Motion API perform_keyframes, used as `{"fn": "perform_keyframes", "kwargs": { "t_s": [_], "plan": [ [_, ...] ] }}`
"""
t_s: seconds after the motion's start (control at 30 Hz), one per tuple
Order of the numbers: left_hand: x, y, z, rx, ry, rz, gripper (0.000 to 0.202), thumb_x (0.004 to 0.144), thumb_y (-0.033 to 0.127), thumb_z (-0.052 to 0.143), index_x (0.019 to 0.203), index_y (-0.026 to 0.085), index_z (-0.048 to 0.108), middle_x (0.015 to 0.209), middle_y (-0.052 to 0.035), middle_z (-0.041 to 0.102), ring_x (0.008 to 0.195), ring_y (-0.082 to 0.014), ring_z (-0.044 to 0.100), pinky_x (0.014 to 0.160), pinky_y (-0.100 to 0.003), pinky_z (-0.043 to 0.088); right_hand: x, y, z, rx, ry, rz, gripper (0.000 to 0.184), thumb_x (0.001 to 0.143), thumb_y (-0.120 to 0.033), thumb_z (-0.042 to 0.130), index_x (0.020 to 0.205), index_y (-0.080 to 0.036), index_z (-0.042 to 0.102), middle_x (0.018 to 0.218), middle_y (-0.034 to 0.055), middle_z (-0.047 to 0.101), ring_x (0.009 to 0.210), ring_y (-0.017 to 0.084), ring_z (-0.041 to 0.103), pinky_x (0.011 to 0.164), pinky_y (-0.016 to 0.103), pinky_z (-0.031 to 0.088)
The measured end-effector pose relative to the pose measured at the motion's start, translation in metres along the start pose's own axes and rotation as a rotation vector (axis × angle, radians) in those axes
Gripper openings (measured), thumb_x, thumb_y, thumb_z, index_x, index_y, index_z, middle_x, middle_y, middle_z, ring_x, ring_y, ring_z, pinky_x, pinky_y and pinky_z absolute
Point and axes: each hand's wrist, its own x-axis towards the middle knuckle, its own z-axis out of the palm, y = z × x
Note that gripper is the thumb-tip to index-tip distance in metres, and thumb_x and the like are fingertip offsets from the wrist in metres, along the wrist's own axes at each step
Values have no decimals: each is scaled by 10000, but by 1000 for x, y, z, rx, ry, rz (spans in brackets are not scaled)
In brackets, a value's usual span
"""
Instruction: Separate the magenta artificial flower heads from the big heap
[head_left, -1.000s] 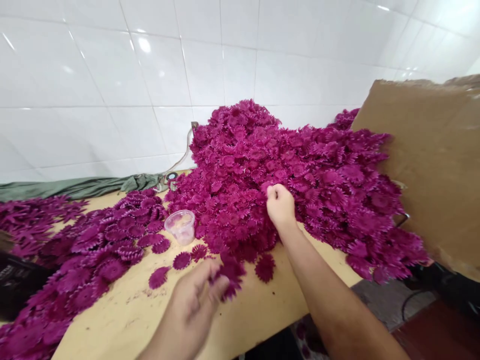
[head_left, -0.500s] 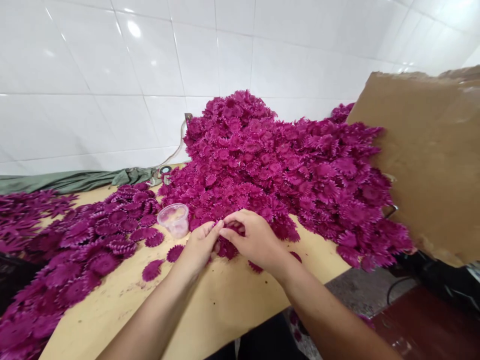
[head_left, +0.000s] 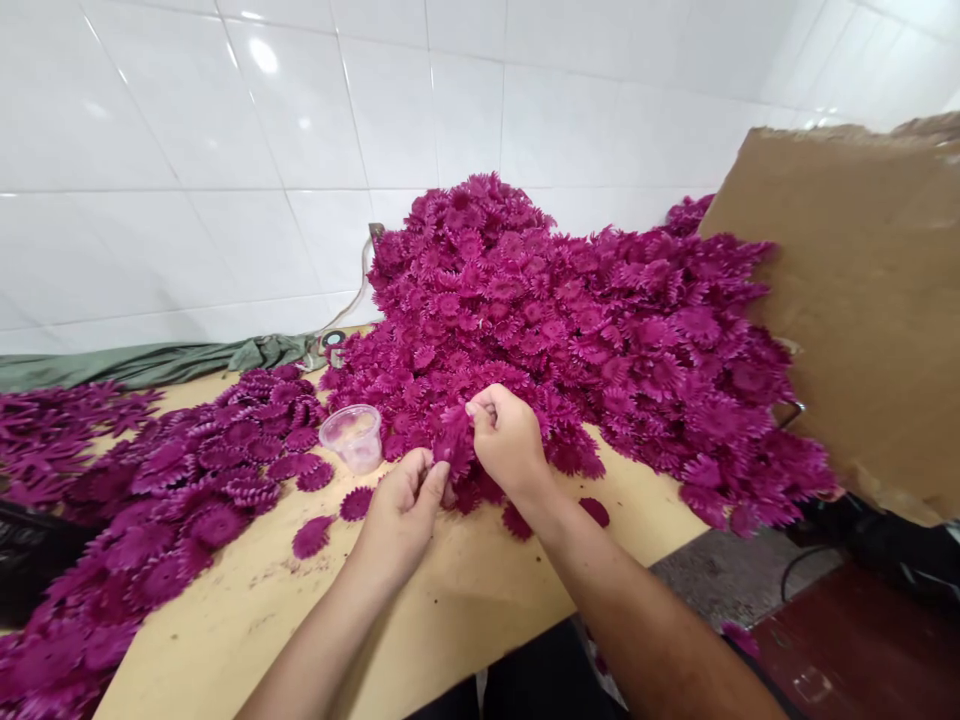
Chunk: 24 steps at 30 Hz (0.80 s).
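My left hand (head_left: 409,505) is low over the table with thumb and fingers pinched together. What sits in that pinch, if anything, is too small to make out. My right hand (head_left: 510,440) is higher and to the right, its fingers curled into a pinch at the front edge of the big flower heap. Magenta petals of an artificial flower (head_left: 454,430) show at its fingertips, between the two hands. A clear plastic cup (head_left: 352,440), with pale stuff inside, stands left of the hands. Loose flower discs (head_left: 312,537) lie near my left wrist.
A large heap of magenta flowers (head_left: 555,320) rises against the white tiled wall (head_left: 225,120). More flower layers (head_left: 172,500) spread along the left of the yellowish table (head_left: 247,610). A cardboard sheet (head_left: 855,300) leans at the right. Green cloth (head_left: 135,365) lies along the wall.
My hands, which were together at the fingertips, have come apart. The right hand has moved up toward the heap; the left has dropped slightly.
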Motion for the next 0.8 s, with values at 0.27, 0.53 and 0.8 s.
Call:
{"fn": "perform_keyframes", "kwargs": {
  "t_s": [0.27, 0.53, 0.8],
  "plan": [
    [-22, 5, -18, -75, -101, -8, 269, 747, 423, 503, 616, 188, 487, 576, 5, 509, 561, -133, 475, 548, -240, 392, 53, 33, -32, -125, 256, 188, 112, 686, -100, 460, 740, -171, 528, 738, 43, 516, 719, 183, 510, 745, 331, 409],
    [-1, -9, -15, -155, -69, -119, 323, 682, 467, 564, 578, 182, 454, 532, 44, 403, 518, -100, 365, 506, -218, 334, -12, -16, -35, -9, -91, -273, 113, 783, -187, 503, 780, -187, 616, 832, 49, 597, 844, 165, 535, 821, 323, 406],
    [0, -8, -10, -191, -23, -141, 369, 672, 526, 532, 574, 184, 435, 551, 48, 397, 522, -101, 357, 514, -227, 319, -32, -19, -18, 233, -539, 45, 49, 691, -135, 597, 727, -157, 572, 659, -14, 573, 609, 95, 515, 588, 221, 415]
  ]
}}
